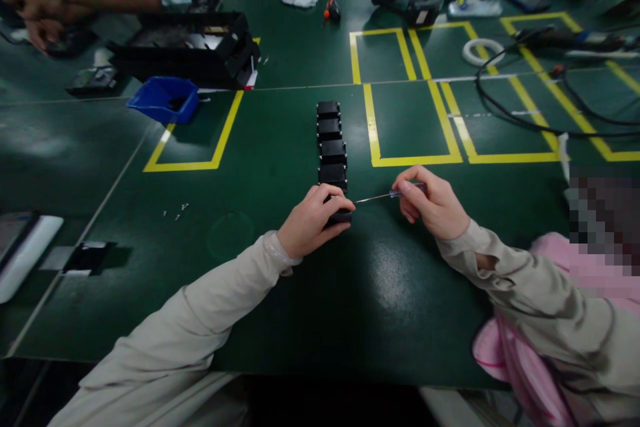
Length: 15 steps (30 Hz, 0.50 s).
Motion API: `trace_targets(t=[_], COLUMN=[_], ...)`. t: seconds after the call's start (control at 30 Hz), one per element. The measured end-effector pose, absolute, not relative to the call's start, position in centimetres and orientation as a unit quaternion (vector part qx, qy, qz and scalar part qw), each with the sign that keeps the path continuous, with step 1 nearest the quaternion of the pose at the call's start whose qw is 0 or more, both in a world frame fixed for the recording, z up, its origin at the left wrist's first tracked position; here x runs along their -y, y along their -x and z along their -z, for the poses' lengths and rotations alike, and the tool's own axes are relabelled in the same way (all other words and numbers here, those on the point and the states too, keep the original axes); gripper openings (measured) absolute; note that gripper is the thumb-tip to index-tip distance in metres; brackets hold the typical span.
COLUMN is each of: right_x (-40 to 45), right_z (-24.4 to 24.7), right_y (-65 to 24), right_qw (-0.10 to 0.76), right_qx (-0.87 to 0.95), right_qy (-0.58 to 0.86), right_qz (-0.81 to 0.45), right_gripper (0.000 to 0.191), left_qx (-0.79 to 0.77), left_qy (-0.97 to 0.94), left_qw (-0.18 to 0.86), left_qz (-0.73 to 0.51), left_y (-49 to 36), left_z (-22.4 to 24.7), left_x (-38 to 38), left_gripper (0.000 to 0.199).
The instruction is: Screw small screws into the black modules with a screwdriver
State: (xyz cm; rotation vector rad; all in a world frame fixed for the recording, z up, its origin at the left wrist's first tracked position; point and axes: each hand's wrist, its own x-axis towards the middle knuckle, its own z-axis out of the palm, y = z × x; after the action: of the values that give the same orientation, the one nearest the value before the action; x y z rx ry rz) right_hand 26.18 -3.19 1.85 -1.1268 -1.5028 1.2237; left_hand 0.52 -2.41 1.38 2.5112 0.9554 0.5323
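Observation:
My left hand (320,219) grips a small black block (341,216) at the near end of a row of similar black blocks (333,151) with small screws at their sides. In my right hand (431,203) is a screwdriver (395,193) with a clear handle, held almost level. Its thin shaft points left, and the tip is at the right side of the block under my left fingers. Part of that block is hidden by the fingers.
Loose screws (179,216) lie at the left. Further back are a blue bin (167,97), a black tray (185,60), yellow tape outlines (417,161), a white ring (483,52) and a black cable (505,119). Another person's hands (37,13) are at the upper left.

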Motion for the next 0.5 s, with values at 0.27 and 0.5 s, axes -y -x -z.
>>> trace_targets(t=[0.27, 0.5], right_x=[3.26, 3.27], right_z=[-1.56, -1.84], right_y=[-26.32, -26.18], right_qw=[0.437, 0.444], right_qx=[0.590, 0.592], right_qy=[0.450, 0.448], right_qz=[-0.508, -0.502], right_gripper=[0.023, 0.021], left_qx=[-0.347, -0.332], left_qy=[-0.897, -0.900], left_qw=[0.200, 0.200], left_qz=[-0.188, -0.200], left_y=[-0.54, -0.63], left_z=[-1.41, -1.41], left_x=[2.42, 2.31], left_gripper=[0.030, 0.034])
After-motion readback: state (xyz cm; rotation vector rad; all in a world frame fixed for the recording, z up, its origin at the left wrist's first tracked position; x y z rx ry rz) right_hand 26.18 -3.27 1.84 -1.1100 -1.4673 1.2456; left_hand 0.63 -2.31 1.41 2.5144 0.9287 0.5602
